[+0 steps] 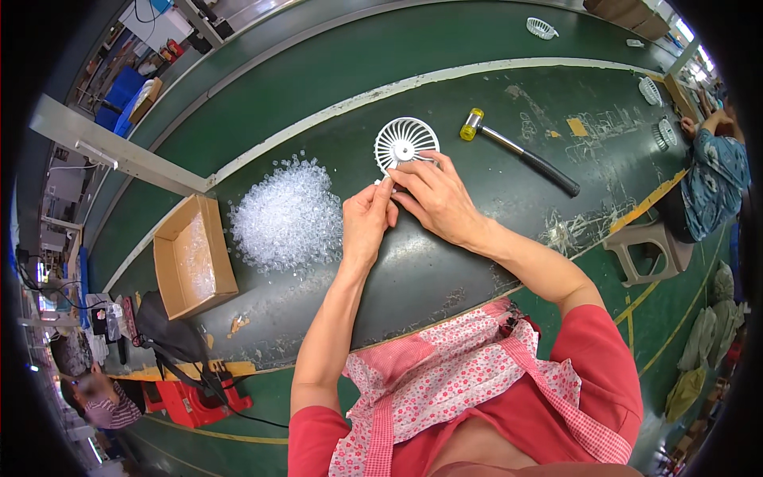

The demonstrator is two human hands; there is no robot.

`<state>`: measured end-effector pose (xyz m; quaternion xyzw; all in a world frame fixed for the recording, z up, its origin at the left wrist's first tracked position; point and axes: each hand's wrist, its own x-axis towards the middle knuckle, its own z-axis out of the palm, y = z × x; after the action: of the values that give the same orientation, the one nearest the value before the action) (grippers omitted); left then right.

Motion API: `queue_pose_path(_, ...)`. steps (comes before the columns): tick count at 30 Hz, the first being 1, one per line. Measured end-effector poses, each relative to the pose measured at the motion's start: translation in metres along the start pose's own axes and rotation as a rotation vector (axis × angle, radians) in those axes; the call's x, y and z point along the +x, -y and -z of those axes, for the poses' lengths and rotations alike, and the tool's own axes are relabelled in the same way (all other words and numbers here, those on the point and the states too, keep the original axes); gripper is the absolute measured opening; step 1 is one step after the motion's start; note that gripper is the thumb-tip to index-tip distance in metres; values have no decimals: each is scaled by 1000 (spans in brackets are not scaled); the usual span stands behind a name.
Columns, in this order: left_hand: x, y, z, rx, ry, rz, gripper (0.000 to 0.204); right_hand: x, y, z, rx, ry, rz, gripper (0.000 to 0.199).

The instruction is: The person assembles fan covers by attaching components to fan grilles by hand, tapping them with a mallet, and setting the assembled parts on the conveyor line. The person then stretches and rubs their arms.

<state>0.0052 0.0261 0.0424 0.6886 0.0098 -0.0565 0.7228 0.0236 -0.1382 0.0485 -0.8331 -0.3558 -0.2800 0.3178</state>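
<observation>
A round white fan grille with curved ribs and a solid hub lies on the dark worktable in front of me. My right hand holds the grille at its near right edge, fingers bent over the rim. Close against it, my left hand is closed in a pinch at the grille's near edge; what sits between its fingertips is hidden. To the left spreads a heap of small clear plastic pieces. On the right lies a mallet with a yellow head and black handle.
An open cardboard box with clear pieces inside stands left of the heap. Beyond the table's pale edge strip runs a green conveyor belt, carrying another white grille. A co-worker sits at the right, near a stool.
</observation>
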Motion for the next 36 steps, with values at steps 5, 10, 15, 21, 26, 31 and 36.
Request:
queue_pose_path(5, -5, 1, -9, -63, -60, -239, 33, 5, 7, 16, -70, -226, 123, 47)
queue_pose_path(10, -5, -2, -7, -251, -33, -257, 36, 3, -6, 24, 105, -440, 19, 55)
queue_pose_path(15, -5, -3, -9, -277, -17, -226, 38, 2, -5, 24, 91, -405, 2, 51)
queue_pose_path(21, -9, -2, -13, -328, -52, -121, 39, 6, 1, 11, -87, -226, 160, 38)
queue_pose_path(26, -12, -5, -15, -309, -11, -33, 41, 3, -6, 7, -123, -174, 175, 31)
queue_pose_path(31, -12, -15, -18, -227, 73, -1, 51, 5, -13, 11, 19, -192, 118, 23)
queue_pose_path(36, -10, -26, -8, 344, -240, -402, 25, 9, -17, 24, 350, -185, -121, 13)
